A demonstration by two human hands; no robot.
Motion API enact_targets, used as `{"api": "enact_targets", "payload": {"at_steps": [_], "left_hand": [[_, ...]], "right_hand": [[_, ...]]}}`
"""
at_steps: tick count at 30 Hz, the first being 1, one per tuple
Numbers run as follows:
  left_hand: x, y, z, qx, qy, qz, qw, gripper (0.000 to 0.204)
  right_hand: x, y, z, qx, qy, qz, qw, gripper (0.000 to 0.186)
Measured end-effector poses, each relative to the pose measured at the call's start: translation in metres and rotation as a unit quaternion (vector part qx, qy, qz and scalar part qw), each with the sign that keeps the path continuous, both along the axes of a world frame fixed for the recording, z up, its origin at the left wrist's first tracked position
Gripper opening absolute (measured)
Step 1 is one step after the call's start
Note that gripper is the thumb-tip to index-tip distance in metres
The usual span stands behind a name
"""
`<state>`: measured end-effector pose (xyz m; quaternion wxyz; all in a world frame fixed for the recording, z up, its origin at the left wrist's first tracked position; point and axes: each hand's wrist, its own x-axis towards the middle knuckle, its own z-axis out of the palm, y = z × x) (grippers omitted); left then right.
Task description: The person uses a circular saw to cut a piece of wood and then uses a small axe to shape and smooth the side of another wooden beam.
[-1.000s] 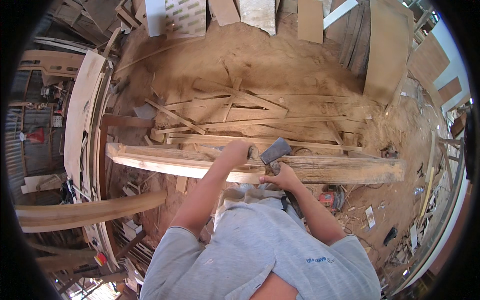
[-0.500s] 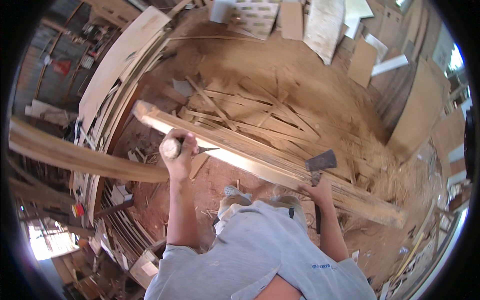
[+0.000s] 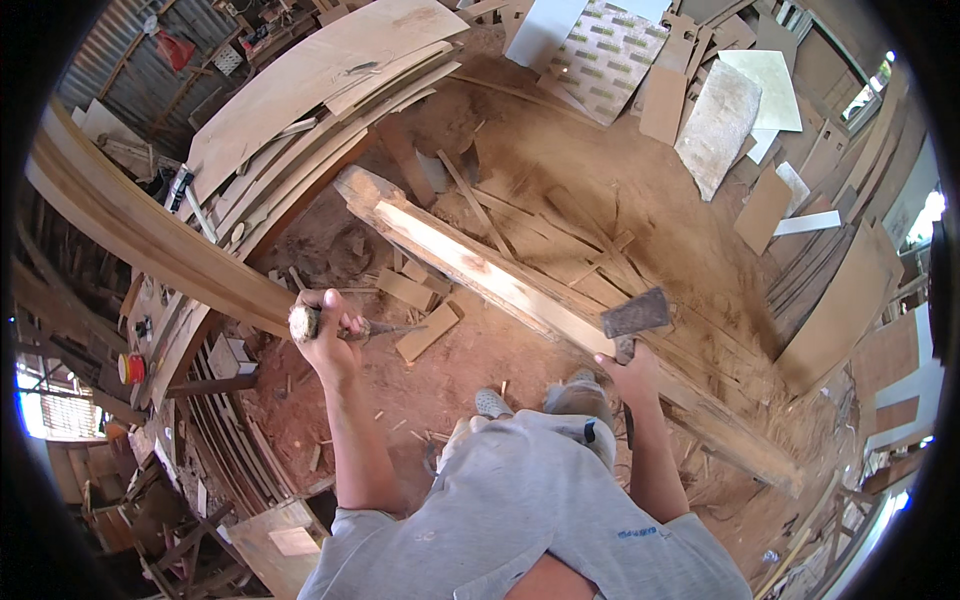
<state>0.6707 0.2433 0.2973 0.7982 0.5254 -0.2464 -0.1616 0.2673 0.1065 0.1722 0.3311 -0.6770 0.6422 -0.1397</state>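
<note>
Pale, freshly cut wood shows along the top face of the long timber beam [image 3: 520,290], which lies on the ground slanting from the upper left to the lower right, just in front of your feet. Your right hand [image 3: 632,372] is closed around the handle of a hatchet [image 3: 634,315], and the dark metal head stands just above the beam's near edge, so the blade is close to the face that looks already trimmed; I think you hold it short, near the head, for better control. Your left hand [image 3: 325,330] is wrapped in a fist around a chisel [image 3: 350,327] with a round wooden handle, its thin metal point directed to the right, toward the beam but not touching it. This hand is well apart from the beam, on its near side, while the right hand is almost over it. Around the beam the reddish floor [image 3: 460,380] is covered with sawdust, chips and small offcuts [image 3: 428,331]. Farther left, curved planks [image 3: 300,90] are stacked, and flat boards [image 3: 728,112] lean at the upper right.
</note>
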Motion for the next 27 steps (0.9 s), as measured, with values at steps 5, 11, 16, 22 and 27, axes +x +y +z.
{"api": "enact_targets", "payload": {"at_steps": [5, 11, 16, 22, 27], "left_hand": [[0.043, -0.021, 0.007, 0.0, -0.005, 0.003, 1.0, 0.023], [0.066, -0.085, 0.019, 0.03, -0.035, -0.012, 0.999, 0.024], [0.087, -0.143, 0.016, 0.06, -0.054, -0.033, 0.996, 0.02], [0.118, -0.224, -0.014, 0.076, -0.022, -0.13, 0.988, 0.018], [0.132, -0.284, -0.034, 0.135, -0.002, -0.253, 0.958, 0.02]], "right_hand": [[0.061, -0.019, -0.038, 0.004, 0.017, 0.096, 0.995, 0.066], [0.114, -0.053, -0.088, -0.027, -0.02, 0.179, 0.983, 0.068], [0.132, -0.065, -0.105, 0.055, 0.037, 0.209, 0.976, 0.065], [0.105, -0.058, -0.101, 0.056, 0.122, 0.174, 0.976, 0.051], [0.029, -0.04, -0.073, 0.077, 0.159, 0.094, 0.98, 0.039]]}}
